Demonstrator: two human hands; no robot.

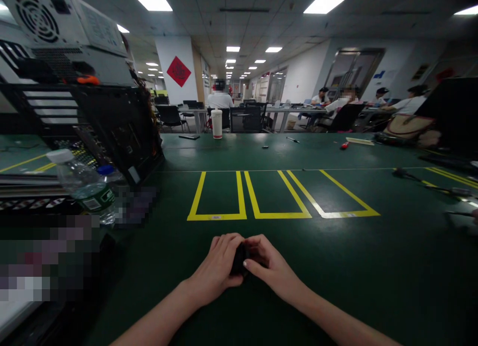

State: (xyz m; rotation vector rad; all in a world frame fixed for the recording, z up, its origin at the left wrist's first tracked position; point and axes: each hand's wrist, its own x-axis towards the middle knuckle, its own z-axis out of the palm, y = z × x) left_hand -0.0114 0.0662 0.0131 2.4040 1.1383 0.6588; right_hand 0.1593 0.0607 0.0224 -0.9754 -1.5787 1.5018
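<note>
A small black object (239, 260) sits between my two hands near the front of the green table, mostly hidden by the fingers, so I cannot make out its kind. My left hand (222, 264) is closed around its left side, with the thumb low and the fingers over the top. From the right, my right hand (269, 266) has curled fingers and a thumb pressed against the object's edge. Just beyond the hands, yellow tape outlines (216, 217) mark the tabletop.
At left stand a black computer case (123, 122) with a power supply (85, 25) on top and a water bottle (84, 186). A white cup (216, 123), a pen (293, 140) and a red-handled tool (344, 145) lie farther back. Cables (429, 183) are at right; people sit beyond.
</note>
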